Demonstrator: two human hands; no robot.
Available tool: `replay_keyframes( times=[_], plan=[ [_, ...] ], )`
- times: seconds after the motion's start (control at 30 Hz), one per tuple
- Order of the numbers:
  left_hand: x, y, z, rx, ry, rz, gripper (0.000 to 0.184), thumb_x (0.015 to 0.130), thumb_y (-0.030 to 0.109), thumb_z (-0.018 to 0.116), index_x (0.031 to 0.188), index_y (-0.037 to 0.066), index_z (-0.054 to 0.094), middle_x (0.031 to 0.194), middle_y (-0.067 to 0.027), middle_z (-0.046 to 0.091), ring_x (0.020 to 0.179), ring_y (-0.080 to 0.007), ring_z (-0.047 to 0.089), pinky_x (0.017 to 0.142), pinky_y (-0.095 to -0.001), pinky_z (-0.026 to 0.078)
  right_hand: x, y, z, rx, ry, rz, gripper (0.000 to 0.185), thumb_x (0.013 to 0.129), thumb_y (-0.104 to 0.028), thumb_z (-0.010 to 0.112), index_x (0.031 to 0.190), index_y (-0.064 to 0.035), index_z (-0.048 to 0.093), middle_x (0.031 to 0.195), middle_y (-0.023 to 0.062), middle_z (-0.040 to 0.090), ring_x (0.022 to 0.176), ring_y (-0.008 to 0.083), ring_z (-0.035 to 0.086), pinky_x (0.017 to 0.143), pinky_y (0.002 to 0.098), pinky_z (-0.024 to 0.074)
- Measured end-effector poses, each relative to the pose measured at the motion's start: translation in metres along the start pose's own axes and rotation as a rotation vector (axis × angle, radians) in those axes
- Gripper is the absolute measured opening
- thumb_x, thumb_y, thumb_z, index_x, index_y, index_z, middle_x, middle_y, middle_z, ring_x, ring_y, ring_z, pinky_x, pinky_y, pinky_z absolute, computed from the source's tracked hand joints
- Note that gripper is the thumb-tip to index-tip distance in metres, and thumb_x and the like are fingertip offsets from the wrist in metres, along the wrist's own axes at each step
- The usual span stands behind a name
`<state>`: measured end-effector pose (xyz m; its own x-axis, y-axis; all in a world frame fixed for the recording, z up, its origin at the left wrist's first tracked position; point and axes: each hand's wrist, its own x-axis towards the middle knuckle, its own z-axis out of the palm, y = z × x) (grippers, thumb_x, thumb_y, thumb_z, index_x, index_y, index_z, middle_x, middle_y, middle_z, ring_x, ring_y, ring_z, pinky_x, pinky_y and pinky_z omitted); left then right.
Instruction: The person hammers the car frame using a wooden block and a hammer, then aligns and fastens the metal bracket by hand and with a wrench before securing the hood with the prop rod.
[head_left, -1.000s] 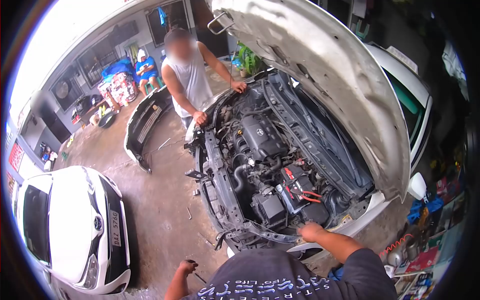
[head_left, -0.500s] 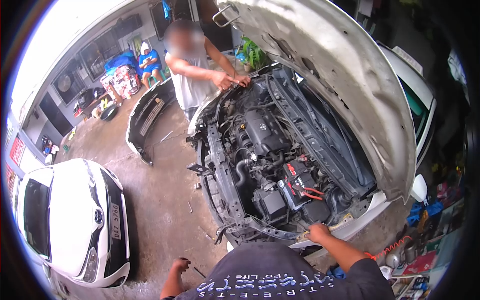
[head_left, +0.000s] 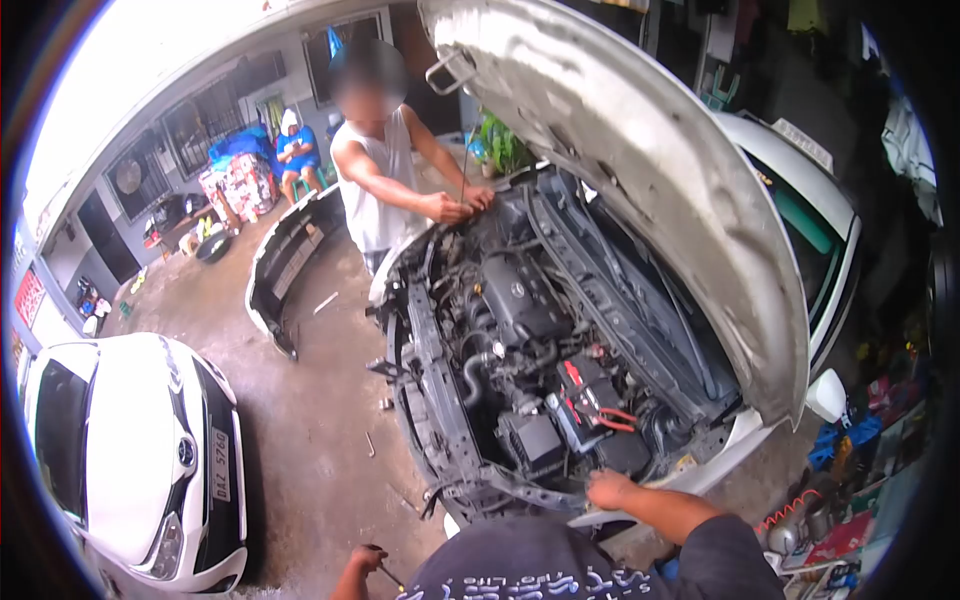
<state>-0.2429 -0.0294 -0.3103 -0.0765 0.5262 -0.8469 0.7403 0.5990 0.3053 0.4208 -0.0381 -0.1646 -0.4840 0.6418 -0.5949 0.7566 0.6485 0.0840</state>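
Low in the head view, my left hand (head_left: 369, 557) is closed around a thin dark rod-like tool (head_left: 391, 576) that points down toward my shirt. The kind of tool is too small to make out. My right hand (head_left: 608, 490) rests with curled fingers on the front fender edge (head_left: 690, 478) of a white car, beside the engine bay. Near it lies a black box-shaped part (head_left: 625, 452). Pliers with red handles (head_left: 613, 418) lie on the car battery (head_left: 588, 392). The engine cover (head_left: 523, 297) is farther in, under the raised hood (head_left: 640, 130).
Across the engine bay, a person in a white top (head_left: 378, 190) has both hands at the far corner, by a thin upright rod. A detached bumper (head_left: 272, 275) stands behind. Another white car (head_left: 125, 450) is parked left. Someone in blue (head_left: 297, 155) sits at the back.
My view has shifted, so the engine bay sits lower in it. My right hand has moved slightly along the edge toward the car's front. The other person's hands have shifted at the far corner.
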Motion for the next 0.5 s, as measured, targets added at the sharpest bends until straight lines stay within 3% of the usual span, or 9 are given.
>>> replay_keyframes(
  times=[0.1, 0.2, 0.4, 0.43, 0.5],
  plan=[
    [-0.035, -0.027, 0.007, 0.033, -0.053, -0.228, 0.039, 0.093, 0.026, 0.072, 0.126, 0.006, 0.07, 0.112, -0.0129, 0.076, 0.095, -0.0266, 0.075, 0.069, -0.0408, 0.061, 0.0, -0.015, 0.016, 0.018, 0.072, 0.009, 0.023, 0.089, -0.022, 0.059, 0.095, -0.0121, 0.08, 0.107, 0.0018, 0.074, 0.115, 0.0236, 0.06, 0.087, 0.0452, 0.0506],
    [-0.045, -0.032, 0.003, -0.075, 0.001, -0.211, 0.041, 0.094, 0.024, 0.07, 0.13, 0.005, 0.067, 0.115, -0.0149, 0.074, 0.103, -0.0297, 0.074, 0.072, -0.0427, 0.061, 0.01, -0.022, -0.002, -0.079, 0.034, 0.031, 0.019, 0.087, -0.024, 0.062, 0.087, -0.017, 0.08, 0.103, -0.0013, 0.072, 0.115, 0.0222, 0.058, 0.085, 0.0437, 0.0463],
    [-0.035, -0.034, 0.008, -0.159, -0.022, -0.177, 0.039, 0.096, 0.023, 0.067, 0.131, 0.004, 0.065, 0.121, -0.014, 0.072, 0.105, -0.0317, 0.072, 0.079, -0.0444, 0.06, 0.009, -0.016, 0.004, -0.044, 0.19, -0.122, 0.019, 0.088, -0.027, 0.062, 0.086, -0.021, 0.08, 0.103, -0.003, 0.07, 0.118, 0.0207, 0.056, 0.09, 0.0454, 0.0436],
    [-0.036, -0.03, 0.01, -0.146, -0.042, -0.188, 0.039, 0.096, 0.023, 0.067, 0.131, 0.004, 0.065, 0.121, -0.014, 0.072, 0.105, -0.0317, 0.072, 0.079, -0.0444, 0.06, 0.006, -0.01, 0.002, -0.064, 0.201, -0.153, 0.022, 0.091, -0.031, 0.061, 0.085, -0.02, 0.079, 0.102, -0.0036, 0.068, 0.114, 0.0194, 0.055, 0.085, 0.0426, 0.0425],
    [-0.038, -0.017, 0.012, -0.303, -0.021, -0.14, 0.04, 0.097, 0.023, 0.066, 0.133, 0.005, 0.062, 0.123, -0.0126, 0.071, 0.105, -0.0318, 0.071, 0.08, -0.0451, 0.059, 0.008, -0.008, 0.003, -0.059, 0.198, -0.164, 0.022, 0.091, -0.032, 0.06, 0.086, -0.0198, 0.079, 0.101, -0.003, 0.068, 0.114, 0.0194, 0.055, 0.087, 0.0426, 0.0426]
  ],
)
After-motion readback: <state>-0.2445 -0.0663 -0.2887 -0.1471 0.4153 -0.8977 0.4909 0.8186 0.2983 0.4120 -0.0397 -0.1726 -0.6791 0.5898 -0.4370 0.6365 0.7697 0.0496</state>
